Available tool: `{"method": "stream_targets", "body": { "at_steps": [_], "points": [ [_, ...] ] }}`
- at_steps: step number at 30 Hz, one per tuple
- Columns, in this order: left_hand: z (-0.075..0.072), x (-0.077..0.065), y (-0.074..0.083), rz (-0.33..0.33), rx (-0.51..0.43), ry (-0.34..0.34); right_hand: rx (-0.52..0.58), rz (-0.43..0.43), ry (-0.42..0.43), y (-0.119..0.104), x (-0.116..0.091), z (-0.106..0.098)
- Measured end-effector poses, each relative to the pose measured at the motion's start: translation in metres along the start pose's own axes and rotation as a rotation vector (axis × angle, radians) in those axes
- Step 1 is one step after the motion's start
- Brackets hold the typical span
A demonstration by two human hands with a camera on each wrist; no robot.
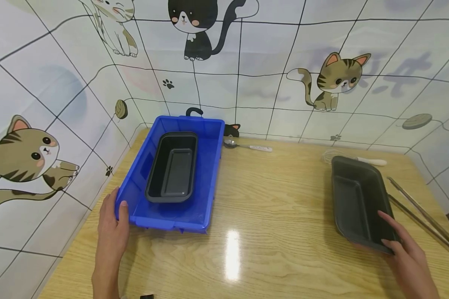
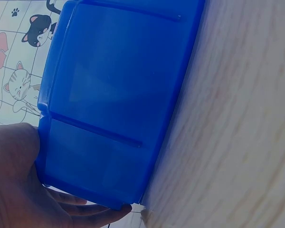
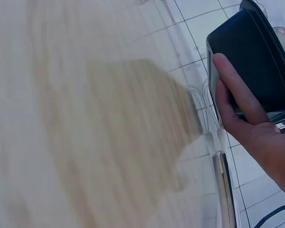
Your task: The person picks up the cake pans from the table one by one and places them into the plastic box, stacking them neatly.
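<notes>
My left hand (image 1: 112, 224) grips the near left corner of a blue plastic bin (image 1: 205, 166) on the table. The left wrist view shows the bin's outer wall (image 2: 114, 85), with the thumb on its near side and the fingers around the corner. Inside the bin sits a dark loaf pan (image 1: 173, 170). At the right, my right hand (image 1: 408, 249) holds a second dark loaf pan (image 1: 359, 203) by its near right corner. That pan is tilted and raised off the table; its underside (image 3: 251, 61) shows in the right wrist view.
A metal spoon (image 1: 260, 147) with a pale handle lies beside the bin's far right corner. Behind the held pan is a whisk (image 1: 372, 161), and long metal tongs (image 1: 415, 202) lie to its right. Cat-patterned sheeting (image 1: 269, 50) covers the walls behind and at the sides.
</notes>
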State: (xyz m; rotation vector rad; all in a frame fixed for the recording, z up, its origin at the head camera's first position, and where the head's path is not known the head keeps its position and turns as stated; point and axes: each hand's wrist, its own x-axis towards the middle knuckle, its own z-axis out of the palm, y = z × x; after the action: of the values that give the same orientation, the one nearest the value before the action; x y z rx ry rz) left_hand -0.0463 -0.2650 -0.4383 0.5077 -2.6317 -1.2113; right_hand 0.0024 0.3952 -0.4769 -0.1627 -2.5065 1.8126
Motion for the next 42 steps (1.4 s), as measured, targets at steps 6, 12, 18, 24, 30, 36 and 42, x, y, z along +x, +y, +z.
{"method": "stream_targets", "body": {
  "at_steps": [6, 12, 18, 24, 30, 36, 42],
  "points": [
    [0.001, 0.000, 0.002, -0.010, 0.001, -0.013, 0.299, -0.028, -0.083, -0.004, 0.004, 0.011],
    [0.000, -0.001, 0.002, -0.032, -0.005, -0.016, 0.295, -0.078, -0.082, -0.026, 0.016, 0.037],
    [-0.001, -0.002, 0.001, -0.043, -0.001, -0.008, 0.225, -0.093, -0.107, -0.048, 0.029, 0.064],
    [0.000, -0.002, 0.000, -0.047, 0.000, -0.008, 0.226, -0.065, -0.100, -0.064, 0.034, 0.084],
    [0.000, -0.001, -0.001, -0.039, 0.000, -0.007, 0.203, -0.073, -0.099, -0.080, 0.039, 0.098],
    [-0.002, -0.001, -0.001, -0.035, -0.004, -0.004, 0.202, -0.096, -0.100, -0.100, 0.048, 0.113],
    [-0.001, 0.000, 0.000, -0.041, -0.009, -0.023, 0.249, -0.097, -0.120, -0.118, 0.056, 0.132]
  ]
}}
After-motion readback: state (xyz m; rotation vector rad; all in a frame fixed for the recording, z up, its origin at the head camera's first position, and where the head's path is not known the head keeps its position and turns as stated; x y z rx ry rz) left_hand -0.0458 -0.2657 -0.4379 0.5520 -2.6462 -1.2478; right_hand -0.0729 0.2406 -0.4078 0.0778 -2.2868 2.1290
